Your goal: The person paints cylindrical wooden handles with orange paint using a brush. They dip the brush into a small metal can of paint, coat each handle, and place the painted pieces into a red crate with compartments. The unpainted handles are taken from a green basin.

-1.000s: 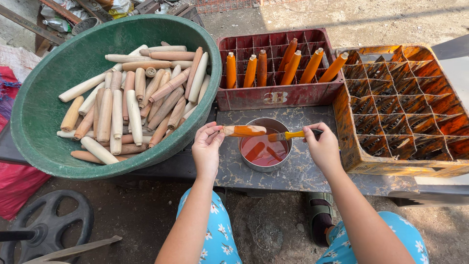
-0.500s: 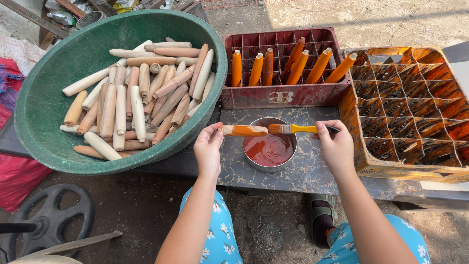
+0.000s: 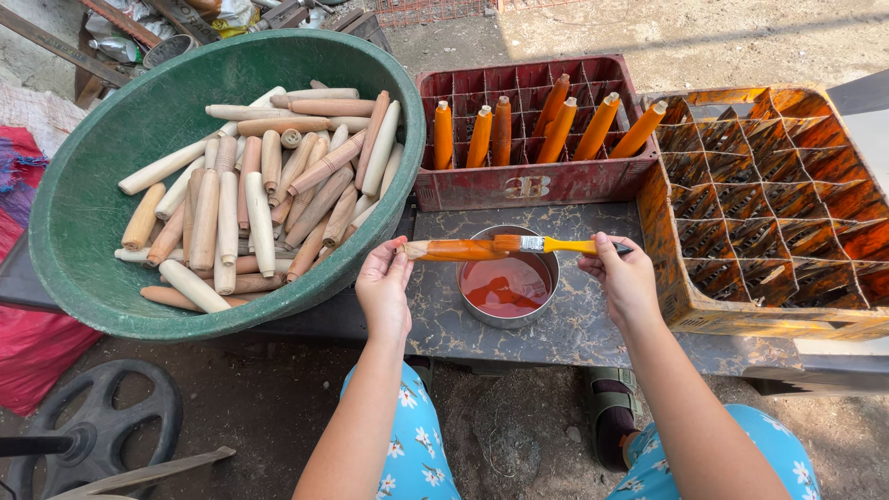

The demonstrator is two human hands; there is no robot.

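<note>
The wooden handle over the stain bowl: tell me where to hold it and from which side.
Grip the wooden handle by its bare left tip, coming from the left, as the left hand does. It lies level over the metal bowl; the rest looks wet with orange stain, and the brush in the right hand works from the right.

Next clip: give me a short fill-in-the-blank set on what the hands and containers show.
1. The right hand holds a ____ with a yellow handle.
2. The left hand holds a wooden handle over a round metal ____.
3. The unpainted handles lie in a large ____ basin.
4. Seven orange handles stand in the ____ crate.

Missing: brush; bowl; green; red
</note>
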